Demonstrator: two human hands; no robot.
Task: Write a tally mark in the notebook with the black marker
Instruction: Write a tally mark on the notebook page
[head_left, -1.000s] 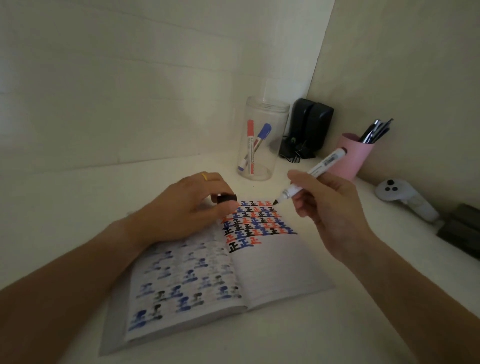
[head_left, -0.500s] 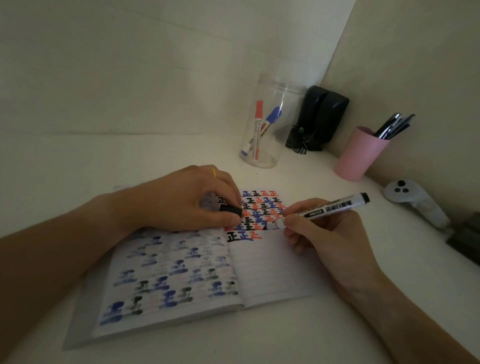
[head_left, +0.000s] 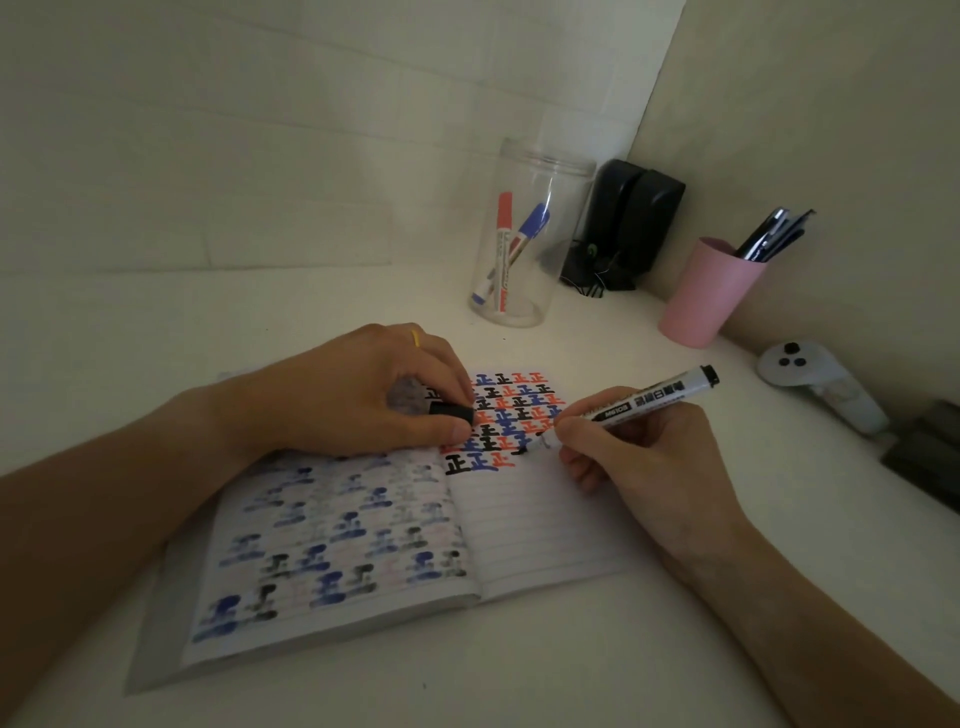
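Since half a second ago the right hand (head_left: 649, 467) has barely shifted, pen tip now down on the page at the end of the last row of marks; a second ago it was lifted above the page. Right fingers (head_left: 582, 426) clenched around the black marker (head_left: 639, 402) near its tip end, barrel slanting up and right, black end cap well clear of the hand. Marker has a white barrel with a dark label band; print reads roughly "M6103" plus larger characters, too blurred to be sure. Tip touches the right page of the notebook (head_left: 540, 525), just beside a fresh black stroke. Left hand (head_left: 363, 395) rests on the notebook's centre, fingers pinching the black cap (head_left: 453, 411), a yellow ring on one finger. Notebook lies open and flat on the white tabletop (head_left: 675, 649): right page lined, top part filled with rows of 正 tally marks in black, blue and red, lower part blank; left page shows blurry bleed-through marks. Behind, a clear jar (head_left: 524, 234) holds a red marker (head_left: 503, 249) and a blue marker (head_left: 519, 244); a pink cup (head_left: 706, 293) holds dark pens. A white controller (head_left: 821, 382) lies at right.
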